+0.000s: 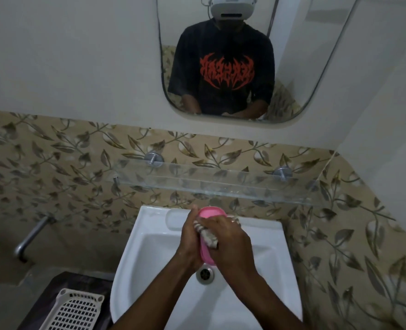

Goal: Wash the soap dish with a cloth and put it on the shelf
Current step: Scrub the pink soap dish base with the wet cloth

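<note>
A pink soap dish (206, 254) is held upright over the white sink (149, 253), between both hands. My left hand (191, 239) grips the dish from its left side. My right hand (233, 244) holds a striped cloth (208, 236) and presses it against the dish. Only the dish's top end and lower edge show; the hands and cloth hide the middle. A glass shelf (221, 184) on two metal brackets hangs on the tiled wall just above the sink.
The sink drain (205, 273) lies below the hands. A metal tap (30, 236) sticks out of the wall at left. A white perforated plastic tray (74, 310) lies at lower left. A mirror (304, 67) above shows a person in a dark shirt.
</note>
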